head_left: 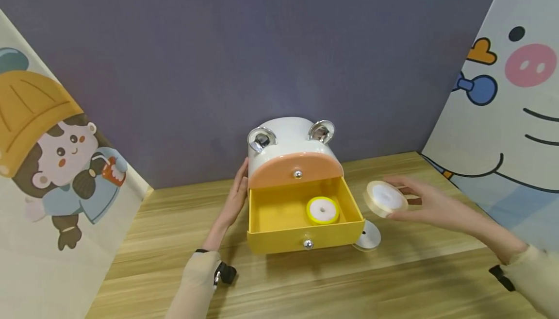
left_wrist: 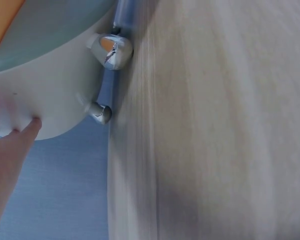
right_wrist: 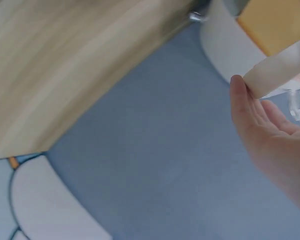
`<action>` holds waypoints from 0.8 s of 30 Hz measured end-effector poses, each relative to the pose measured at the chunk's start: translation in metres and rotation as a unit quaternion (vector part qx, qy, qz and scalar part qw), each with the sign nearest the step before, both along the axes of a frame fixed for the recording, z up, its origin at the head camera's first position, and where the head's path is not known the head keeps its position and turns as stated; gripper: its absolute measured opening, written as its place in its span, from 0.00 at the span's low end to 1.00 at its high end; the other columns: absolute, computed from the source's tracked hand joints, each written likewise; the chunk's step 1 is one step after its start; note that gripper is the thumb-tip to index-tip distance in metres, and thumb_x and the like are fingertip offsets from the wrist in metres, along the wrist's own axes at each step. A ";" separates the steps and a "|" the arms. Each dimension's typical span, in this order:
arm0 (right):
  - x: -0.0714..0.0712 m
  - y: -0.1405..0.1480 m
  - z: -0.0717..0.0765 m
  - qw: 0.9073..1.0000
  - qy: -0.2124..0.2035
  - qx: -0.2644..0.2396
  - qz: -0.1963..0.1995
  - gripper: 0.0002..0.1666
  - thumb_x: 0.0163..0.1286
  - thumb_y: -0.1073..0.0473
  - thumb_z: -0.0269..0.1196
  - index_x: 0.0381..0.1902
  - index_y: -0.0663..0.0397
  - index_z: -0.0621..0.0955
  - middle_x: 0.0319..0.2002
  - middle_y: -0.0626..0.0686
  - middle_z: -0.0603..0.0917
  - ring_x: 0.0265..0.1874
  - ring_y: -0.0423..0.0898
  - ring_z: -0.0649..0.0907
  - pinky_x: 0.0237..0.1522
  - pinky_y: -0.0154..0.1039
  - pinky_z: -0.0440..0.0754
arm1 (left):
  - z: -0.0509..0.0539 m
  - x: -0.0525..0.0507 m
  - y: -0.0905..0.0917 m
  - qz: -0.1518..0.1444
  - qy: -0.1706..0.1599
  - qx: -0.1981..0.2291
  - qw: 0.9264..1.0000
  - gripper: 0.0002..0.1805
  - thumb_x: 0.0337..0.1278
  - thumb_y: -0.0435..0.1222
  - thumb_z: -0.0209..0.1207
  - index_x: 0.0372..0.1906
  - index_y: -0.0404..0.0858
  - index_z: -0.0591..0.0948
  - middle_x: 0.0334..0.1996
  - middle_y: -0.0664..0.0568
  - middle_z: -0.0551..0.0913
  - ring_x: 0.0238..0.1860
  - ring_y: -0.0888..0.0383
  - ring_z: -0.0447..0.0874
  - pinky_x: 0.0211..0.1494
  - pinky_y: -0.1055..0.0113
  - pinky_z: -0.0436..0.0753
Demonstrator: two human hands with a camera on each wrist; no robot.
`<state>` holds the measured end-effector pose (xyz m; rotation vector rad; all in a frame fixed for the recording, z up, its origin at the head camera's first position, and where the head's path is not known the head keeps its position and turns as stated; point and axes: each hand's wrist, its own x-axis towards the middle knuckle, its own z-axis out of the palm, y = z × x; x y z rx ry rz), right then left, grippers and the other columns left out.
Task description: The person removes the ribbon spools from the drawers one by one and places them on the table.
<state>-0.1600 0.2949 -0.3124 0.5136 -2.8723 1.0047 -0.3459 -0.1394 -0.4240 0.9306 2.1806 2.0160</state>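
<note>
A small white storage box (head_left: 286,134) with silver ears and an orange upper front stands against the wall. Its yellow drawer (head_left: 277,242) is pulled out and contains a yellow-rimmed spool (head_left: 316,203). My left hand (head_left: 235,200) rests against the box's left side; in the left wrist view, fingertips (left_wrist: 36,123) touch the white wall. To the drawer's right, my right hand (head_left: 430,205) holds a cream ribbon roll (head_left: 386,196) between thumb and fingers, tilted in the air. The roll (right_wrist: 277,70) appears edge-on in the right wrist view.
A white disc-shaped spool (head_left: 370,237) lies on the wooden table (head_left: 174,256), partly hidden by the drawer's right front corner. Behind the box rises a grey-blue wall (head_left: 262,57). Cartoon-printed panels stand at the left (head_left: 26,222) and right (head_left: 524,163).
</note>
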 end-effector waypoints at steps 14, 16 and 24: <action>0.004 0.045 -0.053 0.998 -0.024 -0.006 -0.062 0.45 0.59 0.58 0.74 0.69 0.68 0.66 0.63 0.70 0.73 0.52 0.31 0.78 0.46 0.48 0.87 | -0.001 0.002 0.000 0.002 -0.006 0.002 1.000 0.28 0.81 0.50 0.34 0.79 0.63 0.47 0.82 0.56 0.43 0.82 0.50 0.40 0.81 0.42 0.48; 0.006 0.049 -0.060 0.997 -0.033 -0.002 -0.068 0.46 0.59 0.58 0.74 0.69 0.69 0.65 0.64 0.71 0.72 0.53 0.36 0.80 0.46 0.49 0.87 | -0.001 0.002 0.000 0.002 -0.008 0.003 1.000 0.28 0.81 0.50 0.34 0.79 0.63 0.47 0.82 0.57 0.43 0.82 0.51 0.40 0.81 0.42 0.49; 0.012 0.055 -0.084 0.994 -0.070 -0.006 -0.079 0.48 0.61 0.55 0.73 0.69 0.74 0.63 0.63 0.75 0.71 0.57 0.73 0.76 0.48 0.55 0.85 | -0.001 0.001 0.001 0.002 -0.004 0.002 1.000 0.28 0.81 0.50 0.34 0.79 0.64 0.47 0.81 0.57 0.43 0.82 0.50 0.41 0.81 0.41 0.49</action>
